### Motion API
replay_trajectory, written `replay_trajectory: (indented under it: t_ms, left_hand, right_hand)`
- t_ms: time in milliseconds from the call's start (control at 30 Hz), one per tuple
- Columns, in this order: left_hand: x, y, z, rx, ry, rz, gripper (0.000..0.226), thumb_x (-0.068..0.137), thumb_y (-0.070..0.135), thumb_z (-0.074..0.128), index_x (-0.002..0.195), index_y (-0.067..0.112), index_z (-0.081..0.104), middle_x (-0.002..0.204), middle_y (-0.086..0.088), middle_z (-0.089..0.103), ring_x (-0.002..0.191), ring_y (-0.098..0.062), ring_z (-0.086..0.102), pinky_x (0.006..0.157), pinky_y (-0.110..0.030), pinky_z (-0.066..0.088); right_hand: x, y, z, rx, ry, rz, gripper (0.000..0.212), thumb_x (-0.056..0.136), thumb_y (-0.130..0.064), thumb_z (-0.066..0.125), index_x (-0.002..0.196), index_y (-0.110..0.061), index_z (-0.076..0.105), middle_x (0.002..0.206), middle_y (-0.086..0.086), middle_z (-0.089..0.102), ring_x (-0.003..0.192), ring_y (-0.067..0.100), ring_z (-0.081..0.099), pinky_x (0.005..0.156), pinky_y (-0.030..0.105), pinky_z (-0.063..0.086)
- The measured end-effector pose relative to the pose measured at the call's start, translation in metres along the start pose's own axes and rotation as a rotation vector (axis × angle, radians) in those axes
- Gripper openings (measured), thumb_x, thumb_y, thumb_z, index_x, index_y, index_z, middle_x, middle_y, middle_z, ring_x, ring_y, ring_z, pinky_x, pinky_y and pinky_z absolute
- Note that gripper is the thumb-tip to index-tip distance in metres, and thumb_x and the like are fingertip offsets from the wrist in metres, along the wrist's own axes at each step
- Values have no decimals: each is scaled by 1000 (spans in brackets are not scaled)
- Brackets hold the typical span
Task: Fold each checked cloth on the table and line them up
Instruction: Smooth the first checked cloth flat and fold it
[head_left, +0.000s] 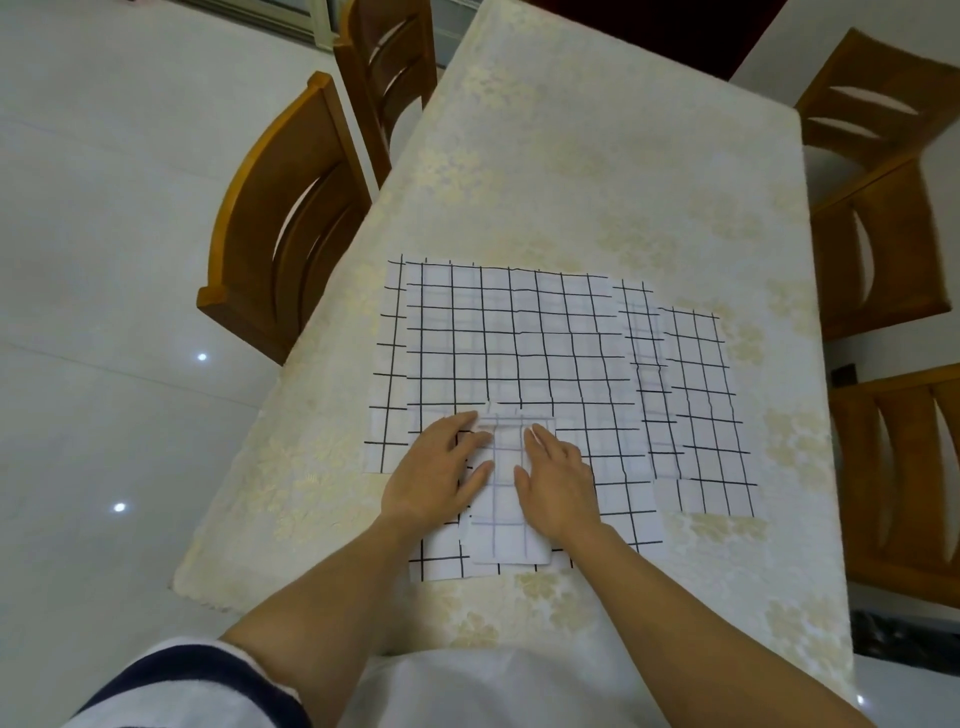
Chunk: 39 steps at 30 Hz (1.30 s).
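Left hand and right hand both lie flat, palms down, fingers straight and released, on a small folded white cloth with faint grey checks, gripping nothing. The cloth shows between the 2 thumbs, and its side edges are hidden under the palms. This folded piece sits near the front edge of the table covered in a cream floral tablecloth, on top of a large white cloth with black grid lines spread flat. A strip of checked cloth sticks out along the big cloth's left side; cannot tell if it is a separate piece or a fold. To the right, 2 narrower checked pieces overlap each other and the big cloth, layer count unclear. 4 brown wooden chairs stand at the table, 2 each side, the right ones cut by the frame. A white sleeve with a dark band is cropped at bottom left.
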<state>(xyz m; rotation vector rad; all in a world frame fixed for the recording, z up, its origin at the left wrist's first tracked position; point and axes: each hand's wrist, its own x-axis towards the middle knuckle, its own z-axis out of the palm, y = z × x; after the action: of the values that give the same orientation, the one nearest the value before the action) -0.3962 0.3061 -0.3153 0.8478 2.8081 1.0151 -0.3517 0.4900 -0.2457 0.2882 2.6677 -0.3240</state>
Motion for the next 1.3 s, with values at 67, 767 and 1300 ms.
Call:
replay_trajectory:
  t_ms: [67, 767, 1300]
  left_hand:
    - [0, -1, 3, 31, -7, 5, 47, 101, 47, 50, 139, 20, 58, 152, -3, 45, 136, -24, 46, 110, -43, 42]
    - [49, 29, -21, -143, 0, -62, 59, 97, 40, 64, 149, 21, 44, 150, 0, 48, 142, -19, 37, 121, -40, 28]
    - [98, 56, -37, -286, -605, -191, 32, 90, 46, 71, 114, 27, 60, 118, 4, 61, 97, -15, 59, 85, -32, 50]
  right_hand:
    - [2, 0, -1, 10, -24, -4, 60, 104, -42, 34, 157, -21, 18, 165, -7, 11, 144, 23, 19, 115, 39, 26]
    - [9, 25, 4, 818, 120, 292, 38, 96, -25, 62, 67, -12, 42, 61, -2, 38, 55, 12, 33, 51, 24, 29]
    - [-13, 40, -9, 890, 55, 119, 41, 100, -23, 57, 66, -19, 35, 61, -5, 27, 52, 5, 23, 47, 18, 21]
